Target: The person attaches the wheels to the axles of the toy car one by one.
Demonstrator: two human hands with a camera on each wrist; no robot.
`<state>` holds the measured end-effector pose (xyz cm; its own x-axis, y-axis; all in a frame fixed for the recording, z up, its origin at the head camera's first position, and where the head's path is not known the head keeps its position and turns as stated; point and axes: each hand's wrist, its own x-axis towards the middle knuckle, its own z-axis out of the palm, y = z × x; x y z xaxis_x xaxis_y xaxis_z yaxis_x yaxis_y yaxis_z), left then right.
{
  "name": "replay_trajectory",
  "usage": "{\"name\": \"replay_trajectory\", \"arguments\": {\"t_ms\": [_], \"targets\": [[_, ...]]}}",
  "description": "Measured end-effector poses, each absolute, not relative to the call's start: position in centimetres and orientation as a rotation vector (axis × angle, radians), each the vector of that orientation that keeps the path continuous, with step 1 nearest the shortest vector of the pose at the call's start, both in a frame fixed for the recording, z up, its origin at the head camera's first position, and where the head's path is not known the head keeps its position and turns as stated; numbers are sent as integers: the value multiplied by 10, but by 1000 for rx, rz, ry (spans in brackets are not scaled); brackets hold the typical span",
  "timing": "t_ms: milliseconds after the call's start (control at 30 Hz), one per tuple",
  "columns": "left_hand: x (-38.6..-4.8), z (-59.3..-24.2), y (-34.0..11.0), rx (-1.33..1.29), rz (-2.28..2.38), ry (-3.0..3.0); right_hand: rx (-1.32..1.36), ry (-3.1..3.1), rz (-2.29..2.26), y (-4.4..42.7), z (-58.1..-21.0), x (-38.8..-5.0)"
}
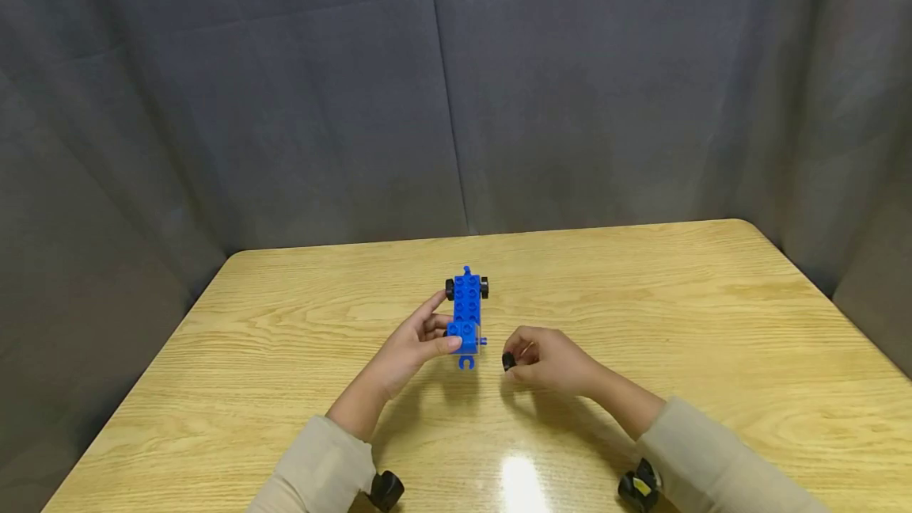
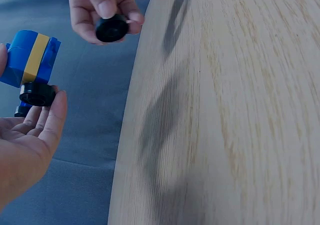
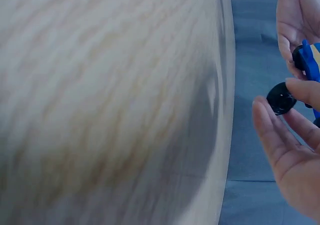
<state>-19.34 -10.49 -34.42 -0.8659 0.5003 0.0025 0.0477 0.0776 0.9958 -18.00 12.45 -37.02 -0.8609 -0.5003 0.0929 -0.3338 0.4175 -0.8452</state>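
My left hand (image 1: pixel 402 353) grips the near end of a blue toy car base (image 1: pixel 467 301), thumb on top, and holds it above the table. Black wheels (image 1: pixel 484 287) sit on both sides of its far end. A bare blue axle stub (image 1: pixel 483 341) sticks out on the right at the near end; fingers mostly cover the left side there. A yellow band (image 2: pixel 36 57) shows on the car in the left wrist view. Just right of the car, my right hand (image 1: pixel 559 361) pinches a loose black wheel (image 3: pixel 281 98) between thumb and fingers, apart from the stub.
Below both hands spreads a light wooden table (image 1: pixel 677 299) with rounded far corners. A dark grey curtain (image 1: pixel 321 117) hangs behind it and at the sides. Black wrist devices (image 1: pixel 387 491) show near each sleeve cuff.
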Motion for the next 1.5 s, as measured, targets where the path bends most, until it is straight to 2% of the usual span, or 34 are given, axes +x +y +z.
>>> {"name": "replay_trajectory", "arguments": {"t_ms": [533,1500], "targets": [[-191,-346,-102,569,1869,1997,-708,2413,-1671,121,-363,-174],[-189,-347,-95,587,1870,1953,-743,2333,-1804,116,-359,-171]]}}
